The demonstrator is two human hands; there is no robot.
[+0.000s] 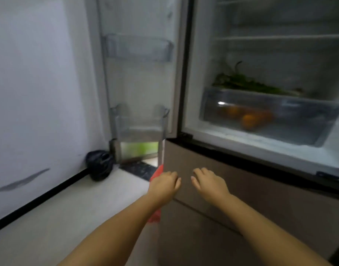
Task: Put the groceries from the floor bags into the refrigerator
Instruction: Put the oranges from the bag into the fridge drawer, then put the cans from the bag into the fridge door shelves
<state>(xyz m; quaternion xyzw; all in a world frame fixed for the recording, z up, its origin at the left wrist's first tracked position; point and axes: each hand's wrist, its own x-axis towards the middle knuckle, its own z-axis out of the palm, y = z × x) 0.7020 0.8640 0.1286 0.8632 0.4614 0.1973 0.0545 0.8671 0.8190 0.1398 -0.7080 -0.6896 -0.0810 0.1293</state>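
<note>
The refrigerator [260,154] stands open. Its clear crisper drawer [232,96] holds oranges [249,120], and leafy greens [247,84] lie on the shelf above it. Both my hands reach out low in front of the brown lower drawer front [241,189]. My left hand [164,184] has loosely curled fingers, back up, and no grip shows. A red bag [155,215] shows just beyond and beneath that hand and wrist, by the refrigerator's corner. My right hand [209,184] hangs with relaxed, spread fingers and holds nothing.
The refrigerator door [137,83] is swung open on the left, with clear door bins [139,47] that look bare. A black bag [100,166] sits on the light floor against the white wall [36,93], beside the door's lower end.
</note>
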